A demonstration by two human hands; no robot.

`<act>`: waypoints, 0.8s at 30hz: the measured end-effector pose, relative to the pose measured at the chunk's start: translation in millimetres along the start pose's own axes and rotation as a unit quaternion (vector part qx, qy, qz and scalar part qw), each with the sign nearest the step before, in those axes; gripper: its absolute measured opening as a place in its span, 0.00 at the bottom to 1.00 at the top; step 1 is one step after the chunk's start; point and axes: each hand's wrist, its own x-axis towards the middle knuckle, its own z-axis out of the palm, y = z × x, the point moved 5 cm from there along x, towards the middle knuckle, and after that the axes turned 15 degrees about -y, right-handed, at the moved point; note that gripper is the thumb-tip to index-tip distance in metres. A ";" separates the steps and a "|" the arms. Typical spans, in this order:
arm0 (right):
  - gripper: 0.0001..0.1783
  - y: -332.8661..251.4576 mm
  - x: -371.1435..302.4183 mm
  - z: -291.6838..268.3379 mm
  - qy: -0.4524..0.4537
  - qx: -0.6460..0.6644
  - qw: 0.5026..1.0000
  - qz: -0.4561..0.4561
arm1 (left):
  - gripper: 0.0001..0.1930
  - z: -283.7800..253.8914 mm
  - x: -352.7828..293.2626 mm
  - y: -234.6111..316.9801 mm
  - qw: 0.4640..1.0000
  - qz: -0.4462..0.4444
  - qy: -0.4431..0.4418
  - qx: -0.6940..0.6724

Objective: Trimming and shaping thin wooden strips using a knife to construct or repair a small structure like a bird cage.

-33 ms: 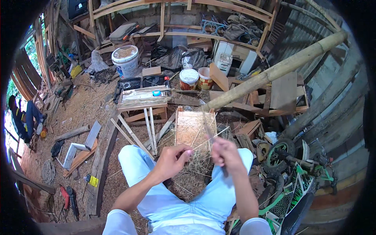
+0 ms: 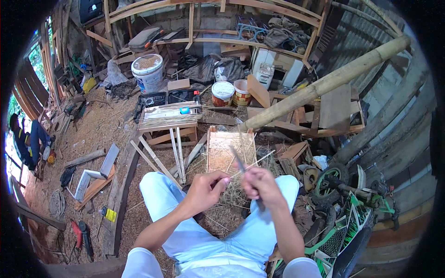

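My left hand point(image 2: 203, 193) pinches the near end of a thin bamboo strip point(image 2: 263, 158) between thumb and forefinger. The strip slants up and to the right, past the front of my other hand. In my right hand point(image 2: 262, 186) is a knife point(image 2: 239, 162), its blade pointing up and slightly left and lying against or close to the strip; blur hides the exact contact. Both hands are above my lap, between my knees. Beyond them a low wooden board point(image 2: 227, 150) carries loose shavings, with more shavings point(image 2: 234, 194) heaped below.
A long bamboo pole point(image 2: 324, 88) slants in from the right. Ahead left, a small bench point(image 2: 169, 121) holds thin strips and a blue tape measure point(image 2: 185, 110). Pale slats point(image 2: 177, 155) lean near my left knee. A green-framed wheeled thing point(image 2: 345, 222) lies at my right.
My right hand and the knife have shifted a little left, toward my left hand, and the blade tilts further left. My left hand stays in place on the strip.
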 end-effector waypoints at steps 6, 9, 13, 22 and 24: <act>0.17 4.1 8.1 5.2 -0.003 0.001 1.000 -0.012 | 0.08 4.7 2.8 13.2 1.000 0.031 0.007 -0.004; 0.17 -0.7 2.8 1.7 0.026 -0.004 1.000 -0.005 | 0.08 5.6 3.8 14.1 0.999 0.040 -0.004 0.007; 0.17 -23.3 -7.9 -28.1 0.096 -0.016 0.994 -0.054 | 0.08 4.1 -3.8 -2.3 0.999 -0.011 -0.033 -0.028; 0.19 -47.1 -35.0 -63.9 0.156 -0.016 0.975 -0.158 | 0.09 -9.2 -9.0 -22.6 0.998 -0.006 -0.004 -0.058; 0.20 -29.8 -18.9 -32.7 0.081 -0.043 0.993 -0.079 | 0.09 -5.9 -6.0 -24.3 0.997 -0.013 -0.005 -0.079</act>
